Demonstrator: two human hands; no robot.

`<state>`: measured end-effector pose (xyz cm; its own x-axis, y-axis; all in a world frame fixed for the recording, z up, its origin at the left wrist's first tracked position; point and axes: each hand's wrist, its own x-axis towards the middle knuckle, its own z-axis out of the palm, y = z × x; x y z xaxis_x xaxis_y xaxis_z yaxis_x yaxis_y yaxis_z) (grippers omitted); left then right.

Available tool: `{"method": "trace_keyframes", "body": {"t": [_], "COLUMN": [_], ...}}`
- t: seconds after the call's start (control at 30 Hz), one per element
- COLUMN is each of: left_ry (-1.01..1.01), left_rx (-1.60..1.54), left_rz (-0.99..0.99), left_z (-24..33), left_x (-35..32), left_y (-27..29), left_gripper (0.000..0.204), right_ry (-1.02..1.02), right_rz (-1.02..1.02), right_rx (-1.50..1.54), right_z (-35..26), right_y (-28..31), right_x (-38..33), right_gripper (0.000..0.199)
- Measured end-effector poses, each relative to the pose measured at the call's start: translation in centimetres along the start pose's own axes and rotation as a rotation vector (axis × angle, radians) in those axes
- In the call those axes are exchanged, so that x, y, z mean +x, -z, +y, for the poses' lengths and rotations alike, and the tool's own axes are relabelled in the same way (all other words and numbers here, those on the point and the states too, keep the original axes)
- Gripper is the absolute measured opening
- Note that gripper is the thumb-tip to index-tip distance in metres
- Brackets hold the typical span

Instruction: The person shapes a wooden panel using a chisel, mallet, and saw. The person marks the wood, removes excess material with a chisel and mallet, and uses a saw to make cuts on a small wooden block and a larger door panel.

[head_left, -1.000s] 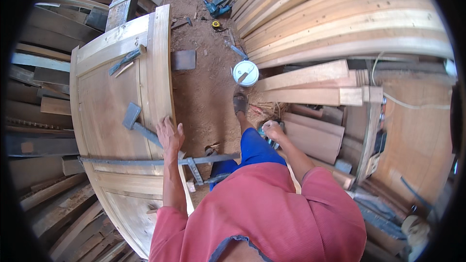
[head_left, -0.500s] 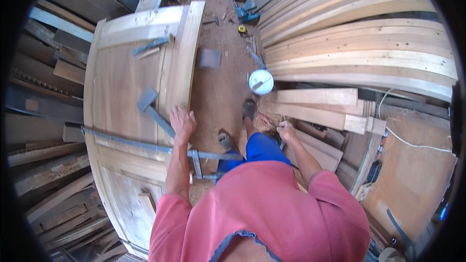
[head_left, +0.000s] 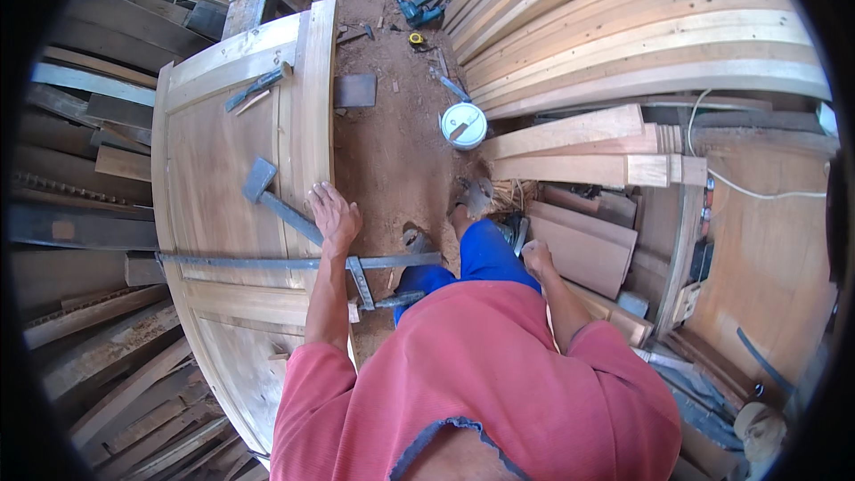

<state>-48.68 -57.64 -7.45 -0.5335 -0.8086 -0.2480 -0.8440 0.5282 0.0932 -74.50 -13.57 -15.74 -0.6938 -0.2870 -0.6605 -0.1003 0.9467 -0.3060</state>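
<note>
My left hand (head_left: pixel 336 214) lies on the edge of a panelled wooden door (head_left: pixel 214 151), its fingers stretched out and empty. Just beside it rests a mallet (head_left: pixel 259 180), its handle running toward my wrist. A long metal bar clamp (head_left: pixel 240 262) spans the door, its jaw end by my left forearm. Near my right knee, my right hand (head_left: pixel 537 258) is closed; anything inside the fingers is hidden. A greyish tool (head_left: pixel 258 87) with a wooden end lies farther up the door, next to a thin wood strip (head_left: pixel 254 102).
A white bucket (head_left: pixel 464 126) stands ahead on the dirt floor. Beyond it lie a yellow tape measure (head_left: pixel 416 38) and a teal power tool (head_left: pixel 419 13). Stacked planks (head_left: pixel 650 53) fill the right side. Short boards (head_left: pixel 570 160) jut out near my feet. Scrap timber (head_left: pixel 89 303) crowds the left.
My right hand has drawn back toward my body. My right foot has shifted, and the whole view has moved slightly. My left hand stays on the door's edge.
</note>
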Motion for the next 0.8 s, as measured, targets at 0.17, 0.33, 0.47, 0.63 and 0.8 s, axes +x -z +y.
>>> {"method": "trace_keyframes", "body": {"t": [0.17,0.33,0.47,0.63,0.8], "left_ry": [0.07,0.185,0.239,0.301,0.428], "left_rx": [-0.005,-0.01,0.008,0.001,0.033], "left_rz": [0.018,-0.137,-0.166,-0.181,-0.219], "left_z": [0.4,1.5,1.1,2.7,2.6], "left_x": [0.6,0.6,1.1,3.9,5.3], "left_y": [0.2,1.5,1.5,0.3,0.0], "left_gripper": [0.083,0.081,0.084,0.089,0.095], "right_ry": [-0.08,0.085,0.257,0.281,0.138], "right_rz": [-0.202,-0.295,-0.234,-0.139,-0.1], "right_rx": [0.329,0.169,0.217,0.292,0.502], "right_z": [-4.4,-6.5,-8.9,-6.8,-8.7], "right_y": [4.2,8.1,12.5,17.7,21.4], "right_x": [3.0,9.5,14.0,20.0,20.8], "right_gripper": [0.017,0.015,0.026,0.017,0.022]}}
